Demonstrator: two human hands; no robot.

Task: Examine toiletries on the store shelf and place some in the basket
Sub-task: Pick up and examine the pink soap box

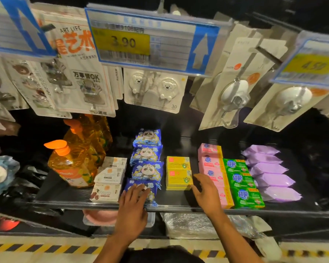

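Blue pack [153, 198], front of its row on shelf [65, 194]: left hand [133, 202] lies flat on it, fingers straight, slightly spread. Right hand [205, 192] hovers between yellow box [178, 180] and pink boxes [211, 168], fingers spread, holding nothing; contact with yellow box unclear.
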